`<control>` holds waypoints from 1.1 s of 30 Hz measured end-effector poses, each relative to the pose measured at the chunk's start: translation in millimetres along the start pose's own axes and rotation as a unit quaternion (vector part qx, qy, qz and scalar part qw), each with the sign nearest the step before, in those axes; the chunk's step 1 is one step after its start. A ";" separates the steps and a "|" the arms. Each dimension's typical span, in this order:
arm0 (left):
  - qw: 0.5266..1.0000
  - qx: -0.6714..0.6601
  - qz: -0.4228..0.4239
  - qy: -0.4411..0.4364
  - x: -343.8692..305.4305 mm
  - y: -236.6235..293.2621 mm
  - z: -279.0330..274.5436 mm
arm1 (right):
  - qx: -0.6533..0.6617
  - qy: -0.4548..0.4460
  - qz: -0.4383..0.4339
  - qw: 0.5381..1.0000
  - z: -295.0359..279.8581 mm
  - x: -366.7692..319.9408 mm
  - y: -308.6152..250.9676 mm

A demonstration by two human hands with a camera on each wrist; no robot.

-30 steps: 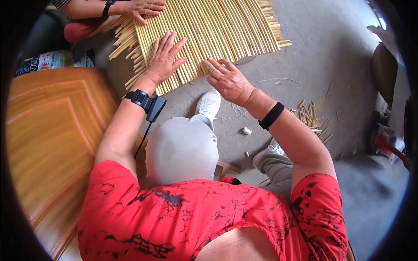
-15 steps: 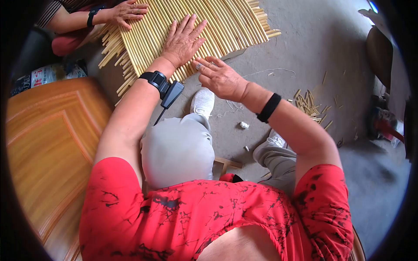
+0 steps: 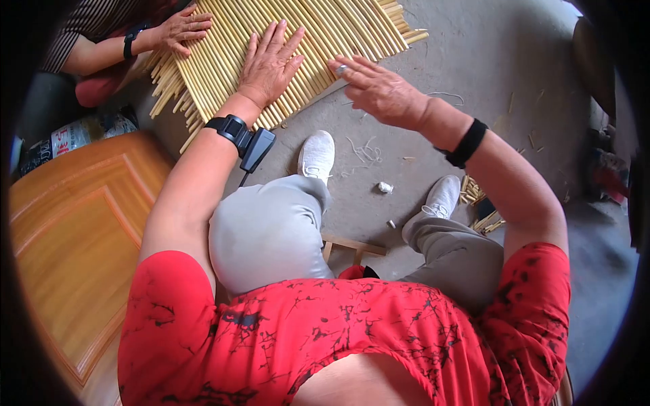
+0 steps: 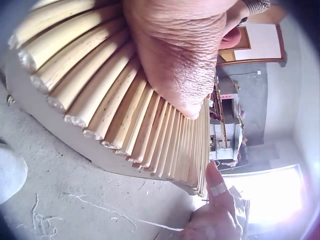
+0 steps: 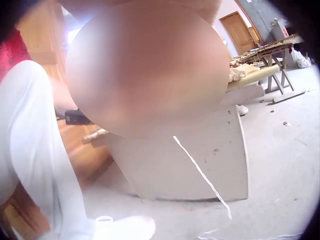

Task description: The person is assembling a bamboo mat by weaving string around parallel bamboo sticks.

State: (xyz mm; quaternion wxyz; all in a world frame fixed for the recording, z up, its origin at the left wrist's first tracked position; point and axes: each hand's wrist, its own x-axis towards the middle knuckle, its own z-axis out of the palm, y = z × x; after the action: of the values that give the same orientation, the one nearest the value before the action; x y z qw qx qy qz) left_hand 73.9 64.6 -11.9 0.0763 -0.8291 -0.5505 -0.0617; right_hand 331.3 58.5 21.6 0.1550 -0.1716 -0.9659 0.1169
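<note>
A mat of pale sticks laid side by side (image 3: 318, 40) lies at the top of the head view. My left hand (image 3: 268, 64) rests palm down on it with fingers spread; the left wrist view shows its heel (image 4: 180, 55) over the stick ends (image 4: 80, 107). At the mat's near edge is my right hand (image 3: 382, 91), fingers extended and a ring on one. The left wrist view shows that hand (image 4: 215, 215) beside the edge. Whether its fingertips touch the sticks cannot be told. In the right wrist view a blurred patch covers much of the picture.
Another person's hand (image 3: 184, 30) rests on the mat's left part. An orange wooden panel (image 3: 81, 223) stands at the left. White string (image 3: 365, 152), a small white lump (image 3: 385, 187) and short stick pieces (image 3: 470, 193) lie on the floor. A light board (image 5: 200, 170) stands under the sticks.
My right hand has moved right and away from my left hand, along the mat's near edge. My left hand first slid right, then slightly back left. The view has shifted.
</note>
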 end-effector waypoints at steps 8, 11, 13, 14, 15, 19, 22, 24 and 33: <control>0.999 -0.036 0.005 -0.003 2.2 0.0 -4.1 | -0.049 0.003 0.027 0.998 21.4 7.7 -12.7; 1.000 -0.008 0.005 -0.011 1.4 -0.2 -5.4 | -0.062 0.022 0.015 0.998 23.0 6.1 -12.6; 1.000 -0.025 0.001 -0.007 2.2 0.5 -5.8 | -0.077 0.019 0.007 0.997 21.3 6.2 -11.5; 0.999 -0.036 0.000 -0.002 2.9 1.5 -5.8 | -0.084 0.014 0.005 0.996 20.2 5.3 -12.1; 1.000 -0.022 0.004 -0.008 2.3 1.3 -6.2 | -0.090 0.009 0.004 0.996 19.9 5.3 -13.1; 1.000 -0.013 0.003 -0.017 3.3 1.1 -6.6 | -0.076 0.022 0.016 0.997 19.5 6.3 -13.8; 1.000 -0.013 0.011 -0.020 2.9 0.8 -8.3 | -0.066 0.053 0.049 0.995 13.2 5.8 -15.9; 0.999 -0.033 0.008 -0.023 3.5 1.1 -9.0 | -0.084 0.046 0.064 0.993 15.6 2.1 -14.0; 0.999 -0.013 0.018 -0.035 7.7 2.0 -12.5 | -0.065 0.052 0.047 0.995 18.8 -6.2 -3.6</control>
State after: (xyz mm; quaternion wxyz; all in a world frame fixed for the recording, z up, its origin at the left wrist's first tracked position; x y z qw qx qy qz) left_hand 78.5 68.3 1.7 0.0469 -0.8413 -0.5371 -0.0383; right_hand 329.5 49.7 3.5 0.1874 -0.2325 -0.9530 0.0522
